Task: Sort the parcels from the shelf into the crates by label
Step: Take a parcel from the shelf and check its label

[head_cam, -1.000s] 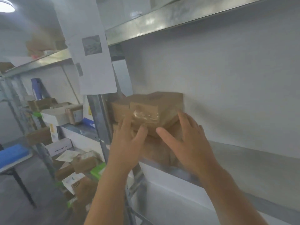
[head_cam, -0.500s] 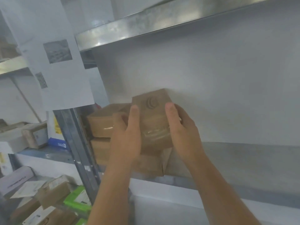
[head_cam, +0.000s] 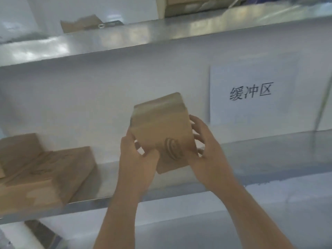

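Note:
A small brown cardboard parcel [head_cam: 161, 130] with a round printed mark is held up in front of the shelf's white back wall, tilted. My left hand [head_cam: 136, 159] grips its lower left corner, thumb across the front face. My right hand [head_cam: 206, 150] grips its right side, fingers curled behind it. Other brown parcels [head_cam: 45, 169] lie stacked at the left on the metal shelf board [head_cam: 251, 159]. No label on the held parcel is visible. No crates are in view.
A white paper sign [head_cam: 251, 94] with printed characters hangs on the back wall to the right. The upper shelf board [head_cam: 161, 36] carries cardboard pieces. The shelf's front edge [head_cam: 179, 193] runs under my forearms. Bare shelf surface stretches to the right.
Both hands took the top parcel off the stack, lifted it and carried it rightward while turning it. The view swung right, so the stack now sits at the left.

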A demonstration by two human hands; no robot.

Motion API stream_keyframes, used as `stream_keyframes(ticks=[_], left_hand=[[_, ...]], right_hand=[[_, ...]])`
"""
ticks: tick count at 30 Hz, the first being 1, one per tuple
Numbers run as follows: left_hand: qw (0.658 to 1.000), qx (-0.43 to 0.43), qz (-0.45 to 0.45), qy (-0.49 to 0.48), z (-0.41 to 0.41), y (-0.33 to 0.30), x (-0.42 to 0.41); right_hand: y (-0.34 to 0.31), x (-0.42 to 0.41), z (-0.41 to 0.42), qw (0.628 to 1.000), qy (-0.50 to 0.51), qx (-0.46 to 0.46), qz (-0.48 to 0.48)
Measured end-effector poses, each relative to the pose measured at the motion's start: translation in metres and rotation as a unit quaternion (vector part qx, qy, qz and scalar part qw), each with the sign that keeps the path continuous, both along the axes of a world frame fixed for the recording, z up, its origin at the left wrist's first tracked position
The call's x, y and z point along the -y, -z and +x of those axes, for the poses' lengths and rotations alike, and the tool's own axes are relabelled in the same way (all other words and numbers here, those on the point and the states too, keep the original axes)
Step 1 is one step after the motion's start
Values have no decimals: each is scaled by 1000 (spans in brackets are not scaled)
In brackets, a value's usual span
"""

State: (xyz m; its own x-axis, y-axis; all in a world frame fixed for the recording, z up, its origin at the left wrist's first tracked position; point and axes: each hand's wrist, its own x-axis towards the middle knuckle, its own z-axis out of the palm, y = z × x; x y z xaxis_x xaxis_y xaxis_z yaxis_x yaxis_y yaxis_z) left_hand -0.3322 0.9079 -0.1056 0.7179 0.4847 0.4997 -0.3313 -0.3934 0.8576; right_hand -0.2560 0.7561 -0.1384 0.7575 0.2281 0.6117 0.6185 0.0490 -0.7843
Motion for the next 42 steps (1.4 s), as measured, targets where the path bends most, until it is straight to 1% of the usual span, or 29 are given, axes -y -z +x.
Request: stream_keyframes(ticks=[4, 8, 10, 12, 14, 16, 18, 19, 21, 22, 26, 27, 29, 32, 35, 36, 39, 40, 42], left_hand=[[993, -7, -25, 113, 30, 17, 93], [972, -54, -66, 220, 63, 32, 177], [958, -79, -66, 268, 76, 37, 222], [938, -90, -73, 327, 89, 41, 264], [916, -102, -83, 378, 105, 45, 307], [900, -128, -98, 405, 128, 52, 353], [882, -162, -122, 425, 148, 59, 403], [877, -163, -108, 439, 157, 65, 428], [865, -143, -57, 478, 168, 80, 476], [855, -133, -50, 499, 172, 87, 498], [803, -93, -67, 586, 187, 102, 581], [789, -96, -74, 602, 191, 102, 599], [758, -117, -73, 637, 198, 99, 633], [727, -132, -39, 673, 207, 100, 685], [694, -142, -17, 705, 216, 109, 738], [688, -142, -10, 711, 219, 114, 757], [687, -141, 19, 712, 223, 126, 816], [685, -149, 24, 713, 223, 130, 834], [683, -158, 30, 712, 221, 132, 872]], right_hand=[[24, 111, 16, 996, 85, -15, -37], [43, 222, 15, 979, 198, -20, -45], [52, 275, 12, 969, 241, -35, -40], [59, 324, 10, 964, 260, -50, -20], [68, 375, 9, 964, 254, -62, 37], [78, 423, 5, 959, 260, -80, 80], [94, 467, 6, 946, 290, -95, 106], [96, 489, 11, 939, 309, -98, 119], [94, 526, 19, 924, 351, -105, 110], [91, 542, 22, 917, 369, -109, 105], [85, 572, 18, 886, 447, -77, 95], [87, 578, 14, 887, 441, -82, 111], [91, 597, 13, 876, 459, -87, 117], [90, 630, 10, 847, 508, -126, 95], [95, 669, 4, 805, 569, -151, 74], [97, 686, 2, 791, 586, -161, 62], [109, 741, 2, 758, 625, -186, 25], [111, 758, 3, 742, 639, -201, 14], [108, 793, 5, 704, 669, -237, -37]])
